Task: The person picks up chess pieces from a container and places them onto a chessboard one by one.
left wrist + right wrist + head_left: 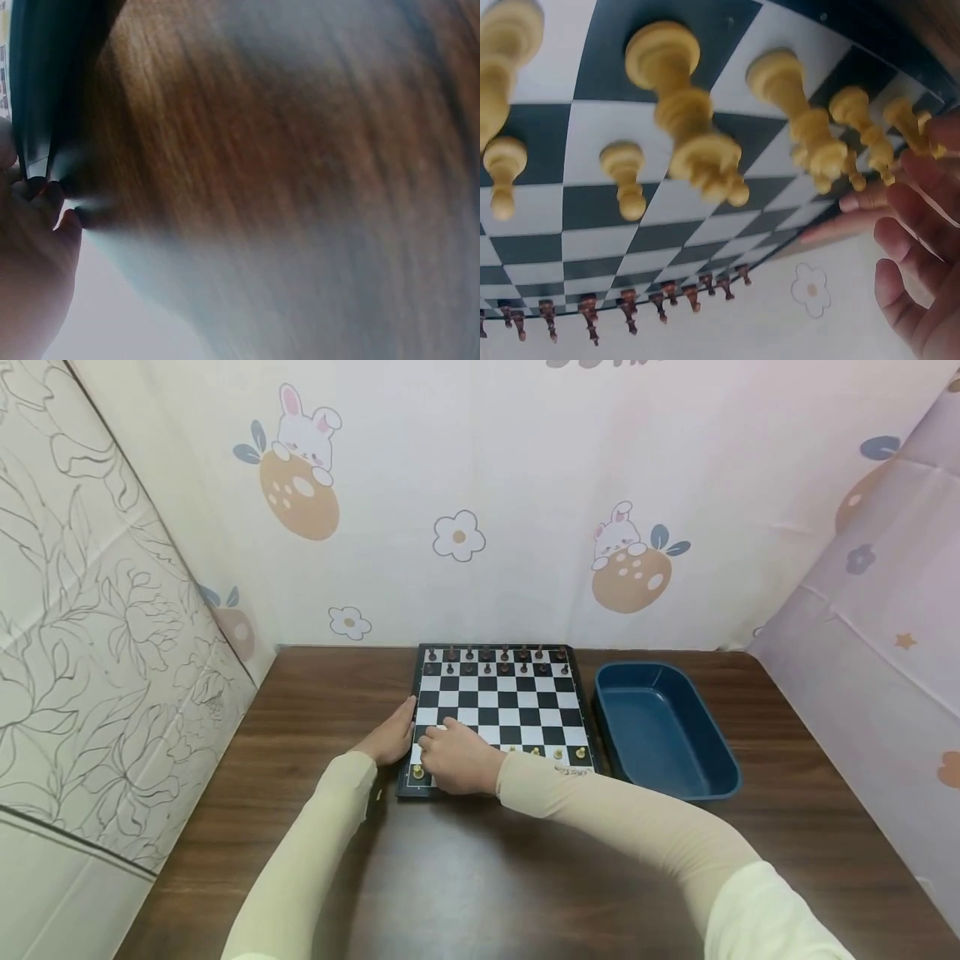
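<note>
A black-and-white chessboard [487, 700] lies on the table, with dark pieces [486, 654] in two rows at its far side. Against the board's left edge rests my left hand [390, 737], fingers extended; its fingertips touch the dark rim [56, 67] in the left wrist view. Over the near left squares my right hand [459, 758] has curled fingers. In the right wrist view, those fingers [919, 247] pinch a light chess piece [924, 129], its kind mostly hidden. A tall light piece [686, 112] and light pawns [622, 180] stand nearby. One light piece [418, 771] occupies the near left corner.
A blue plastic tray [660, 727] stands just right of the board on the brown wooden table [480, 877]. Patterned cloth [480, 460] hangs behind the table, with a flower-print wall [97, 610] on the left.
</note>
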